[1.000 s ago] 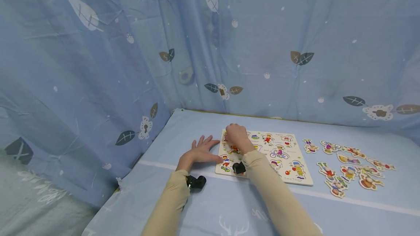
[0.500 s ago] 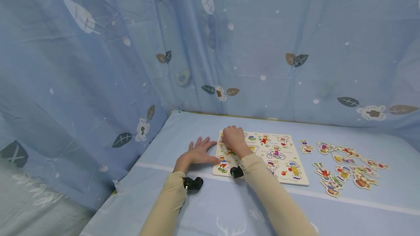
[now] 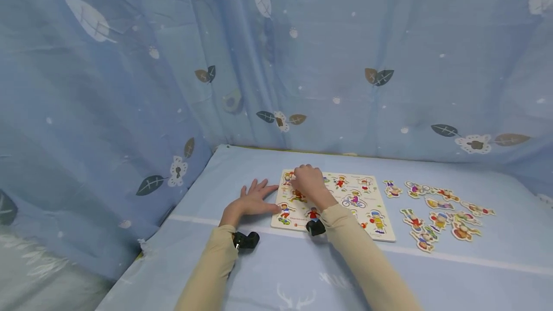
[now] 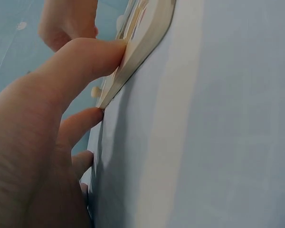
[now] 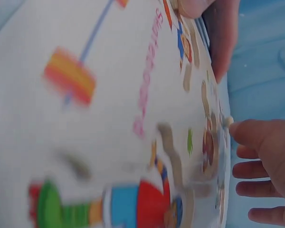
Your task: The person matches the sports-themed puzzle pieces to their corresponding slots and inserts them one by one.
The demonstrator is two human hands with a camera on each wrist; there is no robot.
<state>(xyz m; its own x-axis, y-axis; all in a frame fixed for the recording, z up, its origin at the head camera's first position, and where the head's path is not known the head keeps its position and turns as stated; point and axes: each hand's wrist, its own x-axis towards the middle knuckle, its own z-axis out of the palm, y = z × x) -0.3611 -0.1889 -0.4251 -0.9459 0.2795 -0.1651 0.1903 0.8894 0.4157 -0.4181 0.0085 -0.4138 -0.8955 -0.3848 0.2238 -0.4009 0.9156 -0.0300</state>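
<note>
A cream wooden peg puzzle board (image 3: 377, 200) with printed sports figures lies on the blue cloth. My left hand (image 3: 250, 200) is at its left edge with fingers spread. In the left wrist view the thumb (image 4: 102, 54) rests on the board's top by the rim, and the index finger touches its side. My right hand (image 3: 310, 184) is over the upper left of the board, fingers curled down. The right wrist view shows its fingertip at a small round knob (image 5: 228, 121), which it seems to pinch; the piece under it is mostly hidden.
Several loose puzzle pieces (image 3: 438, 222) lie in a scattered group right of the board, some touching or overlapping. A single piece (image 3: 392, 189) lies nearest the board's right edge. Blue patterned curtain (image 3: 328, 71) hangs behind the table and on the left.
The head view has turned slightly right. Relative to the board, my right hand has shifted a little right, uncovering the figure in the upper left corner. My left hand stays at the edge.
</note>
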